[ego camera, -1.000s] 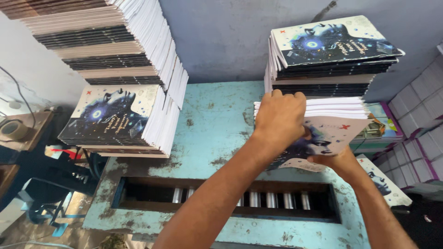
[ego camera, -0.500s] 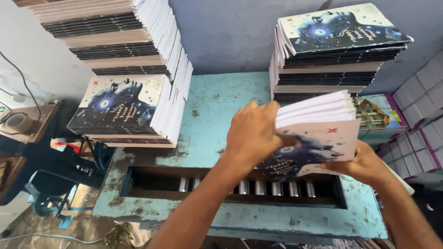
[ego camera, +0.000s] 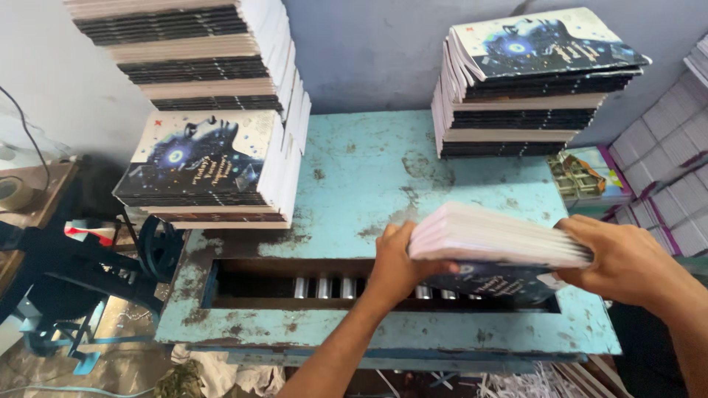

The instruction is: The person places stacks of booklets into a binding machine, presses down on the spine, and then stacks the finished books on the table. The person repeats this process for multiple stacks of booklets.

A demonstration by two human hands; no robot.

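My left hand [ego camera: 396, 264] and my right hand [ego camera: 618, 258] grip the two ends of a bundle of thin booklets [ego camera: 495, 237], held flat with the page edges up and a dark blue starry cover facing me. The bundle hovers just above the long slot with metal rollers [ego camera: 324, 287] in the worn turquoise table [ego camera: 369, 177]. A stack of the same booklets [ego camera: 527, 81] stands at the table's back right. A taller stack [ego camera: 206, 110] rises at the back left.
A black machine frame and wheel [ego camera: 151, 247] sit left of the table. More booklet piles [ego camera: 664, 162] lie on the floor at right. Paper trimmings [ego camera: 516, 383] litter the floor below the table's front edge. A grey wall runs behind.
The bundle has come down from near the right stack toward the roller slot and turned flat; my right hand has shifted to its right end, my left to its left end.
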